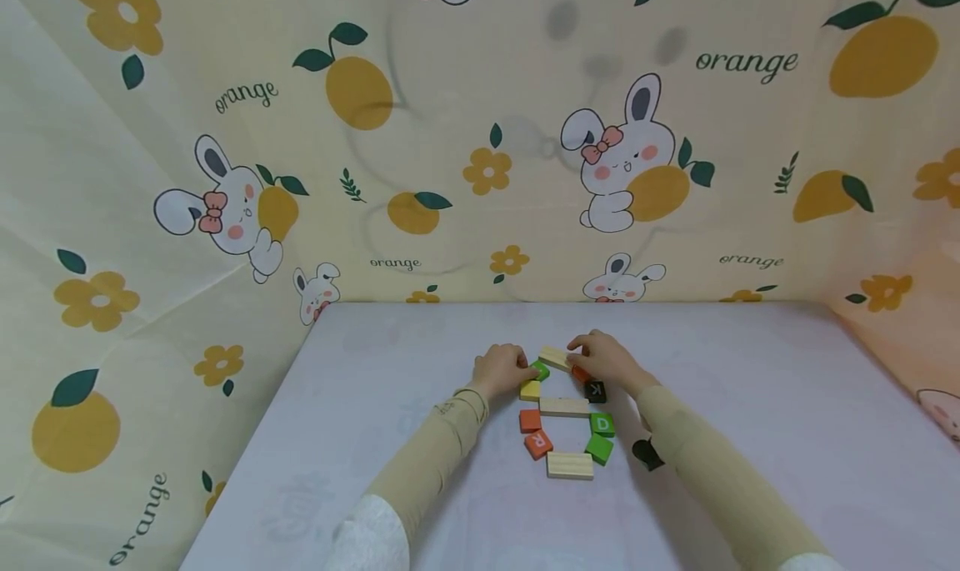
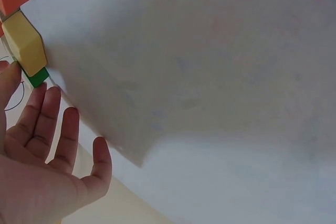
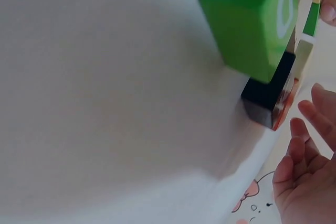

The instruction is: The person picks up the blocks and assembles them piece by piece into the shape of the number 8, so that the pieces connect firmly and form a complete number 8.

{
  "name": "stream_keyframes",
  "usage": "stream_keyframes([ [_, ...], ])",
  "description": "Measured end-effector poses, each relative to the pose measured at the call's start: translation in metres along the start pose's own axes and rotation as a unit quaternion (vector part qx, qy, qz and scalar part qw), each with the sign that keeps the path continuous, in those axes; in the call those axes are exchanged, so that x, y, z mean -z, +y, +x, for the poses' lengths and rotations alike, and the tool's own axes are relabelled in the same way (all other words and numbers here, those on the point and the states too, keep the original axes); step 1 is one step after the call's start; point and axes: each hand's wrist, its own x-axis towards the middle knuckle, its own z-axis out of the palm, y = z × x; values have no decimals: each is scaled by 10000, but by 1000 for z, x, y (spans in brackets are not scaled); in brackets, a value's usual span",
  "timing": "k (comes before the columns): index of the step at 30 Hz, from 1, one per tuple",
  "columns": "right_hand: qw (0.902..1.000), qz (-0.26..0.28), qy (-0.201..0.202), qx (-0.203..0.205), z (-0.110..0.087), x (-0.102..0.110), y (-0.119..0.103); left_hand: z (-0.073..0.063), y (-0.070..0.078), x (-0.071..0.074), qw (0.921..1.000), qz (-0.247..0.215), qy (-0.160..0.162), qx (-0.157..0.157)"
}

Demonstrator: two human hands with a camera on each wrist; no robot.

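Blocks lie on the white table in a figure-eight outline. My left hand (image 1: pixel 501 371) is at its upper left, thumb and forefinger pinching a green block (image 1: pixel 541 371) beside a yellow block (image 1: pixel 530 390). In the left wrist view, the other fingers of the left hand (image 2: pixel 52 156) spread loosely. My right hand (image 1: pixel 606 358) is at the right end of the top wooden block (image 1: pixel 553 356), above an orange block (image 1: pixel 580 375) and a black letter block (image 1: pixel 595 391). In the right wrist view, the fingers of the right hand (image 3: pixel 310 166) are loosely bent with nothing visible between them.
A wooden block (image 1: pixel 564 407) crosses the outline's middle and another (image 1: pixel 570 465) forms its bottom. Orange blocks (image 1: pixel 530 421) line the lower left, green blocks (image 1: pixel 602 424) the lower right. A black piece (image 1: pixel 648 454) lies beneath the right forearm. Patterned cloth (image 1: pixel 450 246) hangs behind.
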Motion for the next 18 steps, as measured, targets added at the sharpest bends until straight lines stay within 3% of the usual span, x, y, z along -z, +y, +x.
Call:
stream_keyframes([
  [18,9997,-220,39,-31,3,-3,-11,2,-4,-2,9999,42,142,-82],
])
